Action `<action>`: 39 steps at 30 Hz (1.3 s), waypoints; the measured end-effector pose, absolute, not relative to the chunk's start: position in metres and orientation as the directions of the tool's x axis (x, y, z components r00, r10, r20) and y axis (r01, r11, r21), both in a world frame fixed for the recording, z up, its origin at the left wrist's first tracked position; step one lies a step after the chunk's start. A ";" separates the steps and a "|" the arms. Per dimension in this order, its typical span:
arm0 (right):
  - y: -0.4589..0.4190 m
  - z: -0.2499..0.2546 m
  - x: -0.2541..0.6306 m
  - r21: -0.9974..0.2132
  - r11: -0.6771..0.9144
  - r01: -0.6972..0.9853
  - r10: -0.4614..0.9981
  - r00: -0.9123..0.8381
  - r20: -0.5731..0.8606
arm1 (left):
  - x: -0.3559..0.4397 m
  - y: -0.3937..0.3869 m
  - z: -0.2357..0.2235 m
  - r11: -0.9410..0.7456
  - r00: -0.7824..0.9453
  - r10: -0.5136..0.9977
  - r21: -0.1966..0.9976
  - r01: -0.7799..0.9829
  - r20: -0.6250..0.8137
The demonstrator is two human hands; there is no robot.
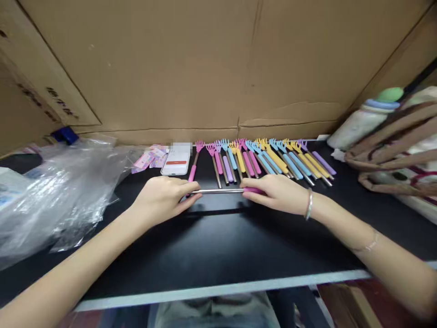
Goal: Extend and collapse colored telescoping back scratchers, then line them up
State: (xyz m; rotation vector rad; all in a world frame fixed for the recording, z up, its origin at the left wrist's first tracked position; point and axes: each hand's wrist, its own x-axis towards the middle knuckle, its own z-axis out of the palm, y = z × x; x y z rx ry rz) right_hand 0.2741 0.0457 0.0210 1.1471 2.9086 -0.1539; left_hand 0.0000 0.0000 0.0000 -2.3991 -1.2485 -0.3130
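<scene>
Nearest is the dark tabletop. Above it, a metal rod with a pink handle runs left to right, roughly parallel to the front edge. Neither hand is nearer: the left hand pinches the rod's left end between its fingers, and the right hand has its fingers closed on the handle at the right end. They cover both ends, so any claw stays hidden. Left of the rod are clear plastic bags, cut off by the frame. Beyond its left end lie a pink scratcher and a phone, partly blurred; beyond and rightward, overlapping coloured scratchers, hard to count.
</scene>
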 end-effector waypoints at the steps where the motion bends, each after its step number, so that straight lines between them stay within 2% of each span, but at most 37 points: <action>1: 0.046 0.022 0.275 -0.097 0.729 0.677 0.676 -0.735 -0.050 | 0.000 0.000 0.000 -0.513 0.574 0.725 -0.258 0.819 0.380; 22: 0.052 0.025 0.284 -0.344 0.709 0.615 0.596 -0.784 -0.173 | 0.000 -0.002 0.001 -0.527 0.582 0.728 -0.248 0.813 0.363; 30: 0.056 0.027 0.287 -0.502 0.673 0.543 0.518 -0.831 -0.205 | 0.000 -0.001 0.003 -0.529 0.591 0.714 -0.262 0.807 0.376; 39: 0.058 0.026 0.289 -0.555 0.643 0.528 0.493 -0.840 -0.226 | 0.000 0.000 0.002 -0.530 0.599 0.699 -0.281 0.801 0.391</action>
